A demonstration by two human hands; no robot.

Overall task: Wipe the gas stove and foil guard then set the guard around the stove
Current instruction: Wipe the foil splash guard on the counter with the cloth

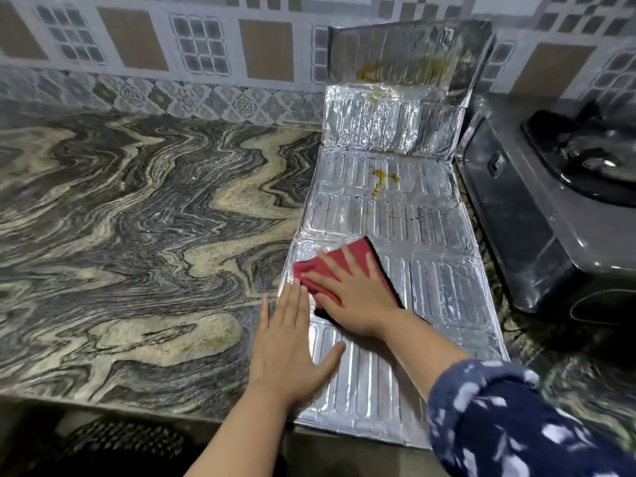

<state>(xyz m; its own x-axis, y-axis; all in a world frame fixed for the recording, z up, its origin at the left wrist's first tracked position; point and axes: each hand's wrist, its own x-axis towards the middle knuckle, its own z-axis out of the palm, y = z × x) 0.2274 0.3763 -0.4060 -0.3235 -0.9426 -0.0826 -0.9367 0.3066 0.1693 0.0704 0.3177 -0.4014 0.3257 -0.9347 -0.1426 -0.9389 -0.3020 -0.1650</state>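
Note:
A silver foil guard (pixel 413 235) lies unfolded on the counter, its far panel leaning up against the tiled wall. Yellow-brown stains mark the far panels. My right hand (pixel 354 297) presses flat on a red cloth (pixel 358 256) with a dark underside, on the guard's near-left part. My left hand (pixel 289 346) lies flat with straight fingers on the guard's left edge, partly on the counter. The dark gas stove (pixel 537 208) stands to the right of the guard, touching or nearly touching its edge.
A marbled grey and beige stone counter (pixel 137 235) spreads to the left. Patterned wall tiles (pixel 206 46) run along the back. The guard's near end overhangs the counter's front edge. A dark patterned thing (pixel 113 442) sits below the counter edge.

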